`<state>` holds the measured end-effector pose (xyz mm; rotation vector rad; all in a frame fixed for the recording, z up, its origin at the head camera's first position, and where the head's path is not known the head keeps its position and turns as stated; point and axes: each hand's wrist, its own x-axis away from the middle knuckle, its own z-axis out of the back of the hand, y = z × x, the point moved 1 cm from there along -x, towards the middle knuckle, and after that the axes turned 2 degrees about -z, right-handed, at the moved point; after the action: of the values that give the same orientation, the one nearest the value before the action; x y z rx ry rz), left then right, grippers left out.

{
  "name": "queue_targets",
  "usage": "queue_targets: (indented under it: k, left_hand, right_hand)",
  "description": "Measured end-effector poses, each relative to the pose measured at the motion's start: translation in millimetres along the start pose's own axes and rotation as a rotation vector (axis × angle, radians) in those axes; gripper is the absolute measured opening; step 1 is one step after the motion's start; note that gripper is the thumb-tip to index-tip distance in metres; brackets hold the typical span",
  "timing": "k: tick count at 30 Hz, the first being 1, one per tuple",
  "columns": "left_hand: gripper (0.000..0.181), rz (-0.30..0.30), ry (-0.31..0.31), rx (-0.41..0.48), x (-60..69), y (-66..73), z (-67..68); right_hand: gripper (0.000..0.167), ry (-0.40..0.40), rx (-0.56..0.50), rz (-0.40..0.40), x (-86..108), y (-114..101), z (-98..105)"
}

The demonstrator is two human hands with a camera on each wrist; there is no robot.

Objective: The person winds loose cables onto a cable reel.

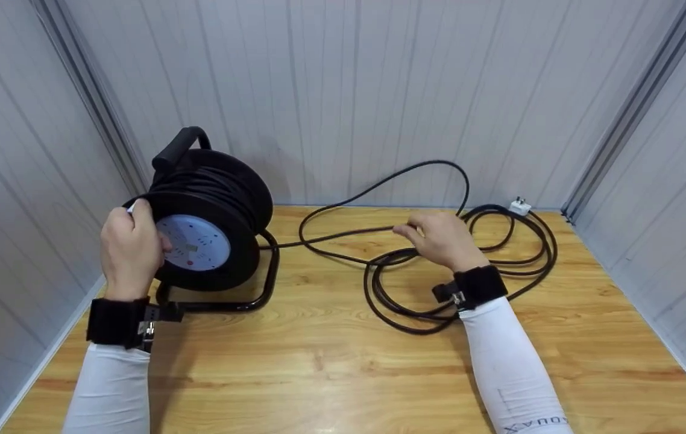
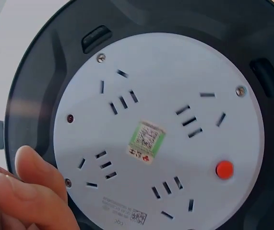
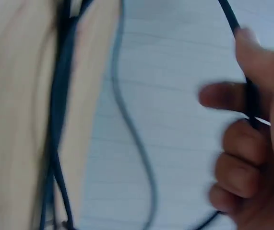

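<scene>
A black cable reel [image 1: 261, 199] stands on its tubular frame at the left, its pale round socket face [image 2: 199, 153] turned toward me. My left hand [image 1: 132, 250] has its fingers curled at the near left edge of the reel; what exactly it grips there is partly hidden by the hand. From the reel a black cable [image 1: 343, 234] runs right to my right hand [image 1: 445, 238]. In the right wrist view this cable passes between thumb and fingers, and the curled fingers hold it above the table.
Loose cable loops [image 1: 373, 301] lie on the wooden table [image 1: 319, 374] beneath and beyond my right hand. A white plug [image 1: 520, 207] rests at the back right. Pale panel walls [image 1: 343, 90] enclose the back and both sides.
</scene>
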<state>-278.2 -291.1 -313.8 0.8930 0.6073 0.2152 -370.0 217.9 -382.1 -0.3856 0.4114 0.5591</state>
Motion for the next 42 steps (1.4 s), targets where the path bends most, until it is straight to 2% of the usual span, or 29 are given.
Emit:
queue_targets:
  k: [3, 4, 5, 7, 11, 12, 14, 18, 23, 29, 31, 36, 42]
  left_hand:
    - [0.056, -0.004, -0.005, 0.006, 0.7, 0.9, -0.9]
    - [0.056, -0.004, -0.006, 0.009, 1.2, 1.3, -1.5]
    - [0.056, -0.003, -0.007, 0.013, 1.4, 1.6, -2.3]
    - [0.055, -0.006, -0.007, 0.017, 2.2, 2.7, -4.6]
    - [0.054, -0.024, 0.0, -0.004, 2.9, 5.9, -10.4]
    - [0.054, -0.032, 0.005, -0.014, 3.0, 6.8, -11.6]
    - [0.054, -0.046, 0.017, -0.036, 3.1, 8.1, -13.6]
    - [0.051, -0.109, 0.088, -0.084, 6.2, 9.1, -17.4]
    - [0.046, -0.235, 0.172, -0.185, 16.3, 15.0, -29.1]
    - [0.044, -0.422, 0.193, -0.295, 34.3, 28.1, -48.8]
    - [0.044, -0.465, 0.198, -0.312, 39.2, 31.2, -55.0]
    - [0.045, -0.516, 0.179, -0.303, 45.5, 31.0, -71.7]
    - [0.046, -0.552, 0.163, -0.269, 51.6, 17.4, -87.0]
  right_hand:
    - [0.038, 0.231, 0.103, 0.171, -2.3, -6, 13]
    - [0.037, 0.267, 0.123, 0.198, -1.8, -7, 16]
    - [0.036, 0.262, 0.133, 0.193, -0.8, -7, 19]
    - [0.039, 0.144, 0.107, 0.111, 3.2, -2, 25]
    - [0.049, -0.152, -0.014, -0.147, 20.5, 25, 31]
    - [0.051, -0.196, -0.05, -0.19, 25.1, 32, 31]
    - [0.05, -0.217, -0.106, -0.214, 32.3, 40, 31]
    - [0.051, -0.191, -0.141, -0.175, 33.3, 37, 29]
    - [0.049, -0.158, -0.083, -0.111, 27.0, 24, 19]
    - [0.037, -0.264, -0.115, -0.095, 23.9, 11, -3]
    - [0.037, -0.299, -0.135, -0.087, 22.6, 6, -11]
    - [0.038, -0.355, -0.139, -0.078, 19.0, -5, -27]
    - [0.037, -0.387, -0.134, -0.062, 15.4, -19, -46]
